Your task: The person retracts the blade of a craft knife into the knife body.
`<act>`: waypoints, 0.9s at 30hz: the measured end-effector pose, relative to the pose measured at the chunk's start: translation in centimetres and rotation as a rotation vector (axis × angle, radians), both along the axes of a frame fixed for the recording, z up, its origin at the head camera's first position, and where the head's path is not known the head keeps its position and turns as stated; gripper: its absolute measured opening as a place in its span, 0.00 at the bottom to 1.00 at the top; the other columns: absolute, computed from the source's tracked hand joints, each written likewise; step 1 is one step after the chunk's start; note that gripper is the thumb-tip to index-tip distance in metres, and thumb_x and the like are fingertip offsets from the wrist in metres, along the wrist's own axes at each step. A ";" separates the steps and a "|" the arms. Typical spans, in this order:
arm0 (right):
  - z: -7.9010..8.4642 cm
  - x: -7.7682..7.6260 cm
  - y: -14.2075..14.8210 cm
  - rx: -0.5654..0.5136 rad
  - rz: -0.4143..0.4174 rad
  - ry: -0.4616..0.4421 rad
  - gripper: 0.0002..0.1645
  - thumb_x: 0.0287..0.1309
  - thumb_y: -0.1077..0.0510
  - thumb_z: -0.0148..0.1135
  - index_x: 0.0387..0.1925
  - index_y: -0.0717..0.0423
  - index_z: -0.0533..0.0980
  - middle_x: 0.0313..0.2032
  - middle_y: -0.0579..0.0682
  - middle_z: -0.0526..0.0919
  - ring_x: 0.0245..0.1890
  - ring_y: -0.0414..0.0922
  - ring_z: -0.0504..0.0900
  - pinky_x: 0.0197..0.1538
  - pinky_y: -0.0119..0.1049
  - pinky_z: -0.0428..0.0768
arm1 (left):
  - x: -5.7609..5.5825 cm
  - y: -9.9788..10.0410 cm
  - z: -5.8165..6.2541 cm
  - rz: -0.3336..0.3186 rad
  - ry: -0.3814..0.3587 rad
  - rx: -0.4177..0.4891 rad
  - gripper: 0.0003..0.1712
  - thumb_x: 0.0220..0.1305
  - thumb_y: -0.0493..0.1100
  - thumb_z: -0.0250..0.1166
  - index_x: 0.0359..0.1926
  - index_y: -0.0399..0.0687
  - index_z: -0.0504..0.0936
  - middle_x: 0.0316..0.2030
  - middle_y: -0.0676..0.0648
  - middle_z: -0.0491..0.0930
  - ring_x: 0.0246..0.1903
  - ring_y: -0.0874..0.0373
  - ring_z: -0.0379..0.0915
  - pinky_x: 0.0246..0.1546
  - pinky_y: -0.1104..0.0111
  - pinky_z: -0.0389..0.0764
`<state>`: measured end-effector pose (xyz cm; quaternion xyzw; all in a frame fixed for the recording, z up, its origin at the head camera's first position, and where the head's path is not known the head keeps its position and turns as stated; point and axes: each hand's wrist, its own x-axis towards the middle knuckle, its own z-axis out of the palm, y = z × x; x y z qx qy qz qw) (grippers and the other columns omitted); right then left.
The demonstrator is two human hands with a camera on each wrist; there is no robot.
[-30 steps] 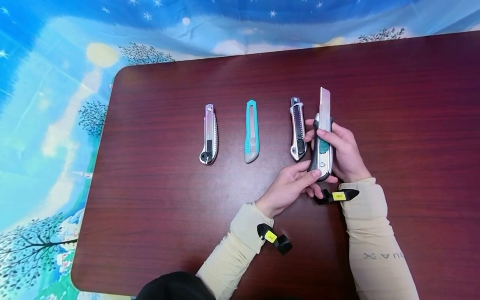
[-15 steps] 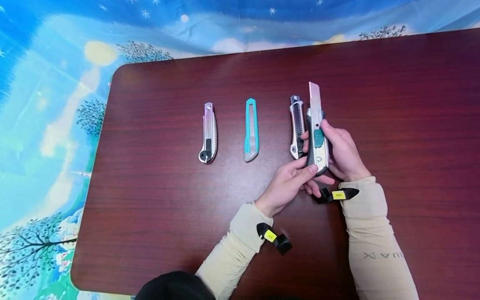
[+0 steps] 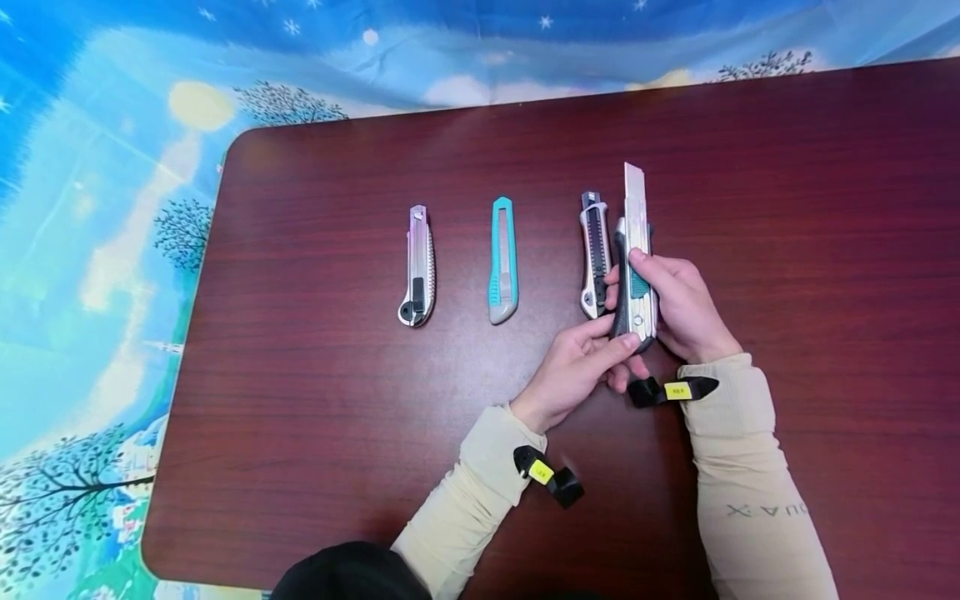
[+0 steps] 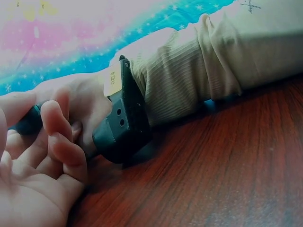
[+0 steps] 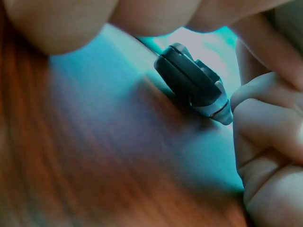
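Observation:
A large silver utility knife with black sides and a long bare blade is held between both hands, blade pointing away. The left hand pinches its butt end, thumb on top. Around the handle's right side, the right hand grips it, with the thumb lying at the top of the teal slider. In the left wrist view, the knife's dark end shows between fingers. Just left of the held knife, a silver-and-black utility knife lies on the table, partly covered by right-hand fingertips.
Farther left on the dark red wooden table lie a teal utility knife and a silver one with a black slider. Black camera mounts sit on both wrists. A patterned blue cloth hangs behind the table.
The held knife has moved slightly left since one second ago. Its tip swung left, then back a little right. The right thumb shifted off the slider to the side and is now back over it.

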<state>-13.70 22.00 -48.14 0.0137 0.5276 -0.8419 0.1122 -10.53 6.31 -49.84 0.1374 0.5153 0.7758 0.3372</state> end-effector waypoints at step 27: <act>-0.3 0.2 0.2 -0.054 0.089 0.108 0.15 0.64 0.63 0.44 0.46 0.71 0.69 0.30 0.53 0.80 0.28 0.42 0.80 0.28 0.30 0.81 | -0.1 0.0 0.2 0.007 -0.090 -0.041 0.27 0.69 0.50 0.45 0.43 0.24 0.72 0.24 0.42 0.77 0.18 0.64 0.71 0.24 0.74 0.75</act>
